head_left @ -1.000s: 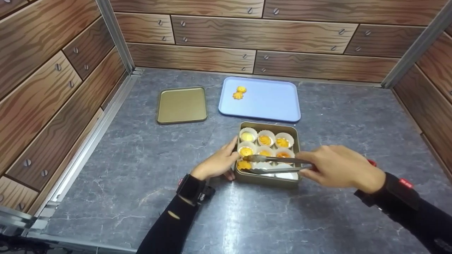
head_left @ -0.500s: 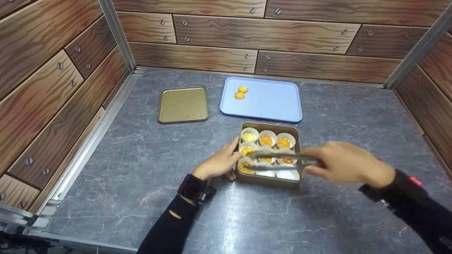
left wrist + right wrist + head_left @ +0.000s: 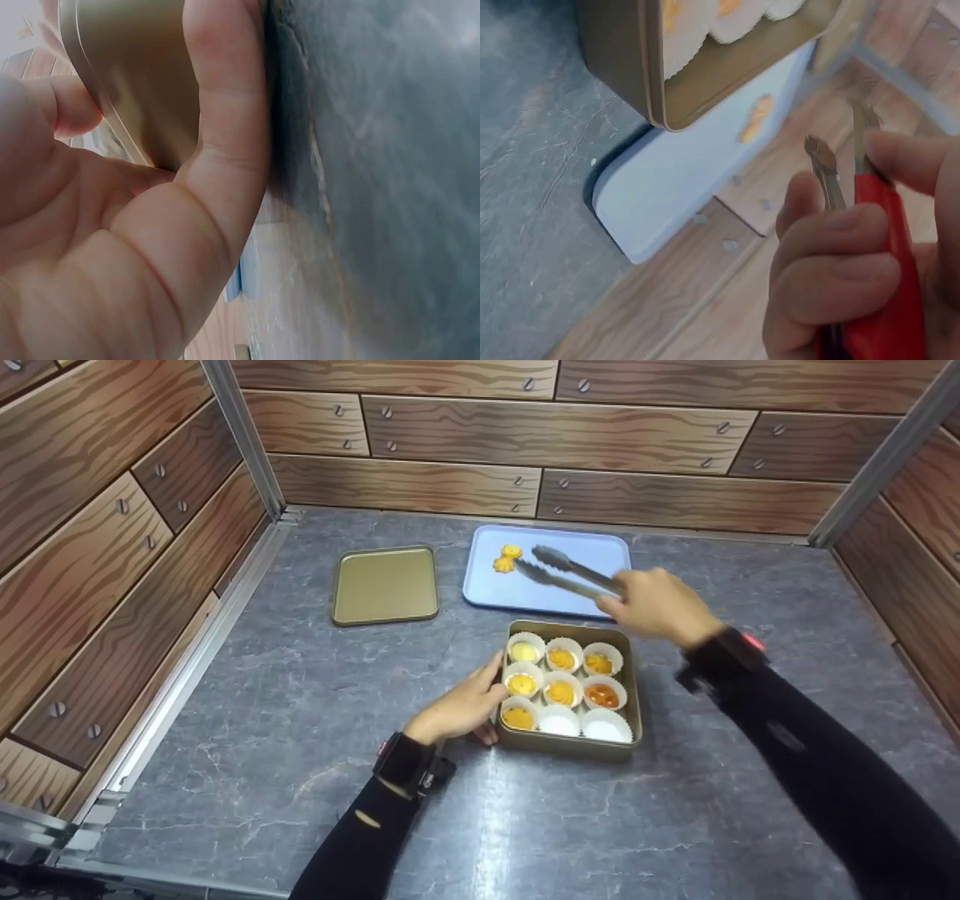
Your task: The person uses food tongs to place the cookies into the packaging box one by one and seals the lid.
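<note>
Reaching over the far part of the grey marbled desk, the right hand grips a pair of metal tongs with red handles. Fingers and thumb are curled round the handles; in the right wrist view the red grip sits in the palm and the two metal arms stand a little apart. The tong tips are parted and hover above the pale blue rectangular plastic tray, just beside the two small orange piped cookies that lie touching each other near the tray's far left corner. Tips hold nothing.

The left hand rests against the left wall of the square gold metal tin, which sits near the person, just in front of the blue tray. Thumb and fingers bend round the tin's near left corner; the left wrist view shows the thumb pressed flat to the gold wall.

Tin holds nine white pleated paper cups in three rows. Seven carry yellow or orange cookies; the two at the near middle and near right look white inside.

A flat gold metal lid lies on the desk left of the tray, apart from it.
</note>
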Action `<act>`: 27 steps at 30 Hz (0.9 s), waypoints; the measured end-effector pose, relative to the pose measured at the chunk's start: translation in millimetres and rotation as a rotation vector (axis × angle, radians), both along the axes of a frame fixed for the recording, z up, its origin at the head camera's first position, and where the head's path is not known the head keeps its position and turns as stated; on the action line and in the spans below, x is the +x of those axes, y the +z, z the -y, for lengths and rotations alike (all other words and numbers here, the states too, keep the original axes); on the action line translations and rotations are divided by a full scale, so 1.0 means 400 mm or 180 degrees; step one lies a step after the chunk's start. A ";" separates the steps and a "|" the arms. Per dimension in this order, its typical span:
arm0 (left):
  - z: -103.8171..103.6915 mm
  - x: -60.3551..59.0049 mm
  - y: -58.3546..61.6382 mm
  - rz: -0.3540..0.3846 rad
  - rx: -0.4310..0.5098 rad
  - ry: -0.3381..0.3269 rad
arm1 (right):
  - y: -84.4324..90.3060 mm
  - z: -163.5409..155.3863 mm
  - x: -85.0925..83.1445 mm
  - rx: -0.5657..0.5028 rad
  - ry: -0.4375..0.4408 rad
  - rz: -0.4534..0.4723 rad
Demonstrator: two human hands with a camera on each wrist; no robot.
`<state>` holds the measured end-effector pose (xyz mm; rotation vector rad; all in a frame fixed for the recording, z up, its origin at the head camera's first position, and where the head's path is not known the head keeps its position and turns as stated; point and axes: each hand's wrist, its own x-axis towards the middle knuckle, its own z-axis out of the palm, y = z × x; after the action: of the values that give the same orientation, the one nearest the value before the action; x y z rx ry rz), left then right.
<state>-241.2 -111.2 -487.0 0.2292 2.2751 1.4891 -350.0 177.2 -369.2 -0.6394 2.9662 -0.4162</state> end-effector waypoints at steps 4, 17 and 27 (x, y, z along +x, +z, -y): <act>-0.001 0.001 0.001 -0.0002 0.0018 -0.0005 | -0.015 0.062 -0.066 0.0128 -0.0193 0.0110; 0.006 0.003 0.007 -0.0055 0.0039 -0.0018 | -0.044 0.209 -0.126 0.0159 -0.0565 0.0457; 0.009 0.002 0.003 -0.0043 -0.0057 -0.0024 | -0.076 0.265 -0.131 0.0369 -0.0707 0.0165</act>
<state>-240.5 -114.7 -485.9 0.2432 2.2947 1.4673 -402.4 71.2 -399.5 -0.2841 2.9939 -0.2679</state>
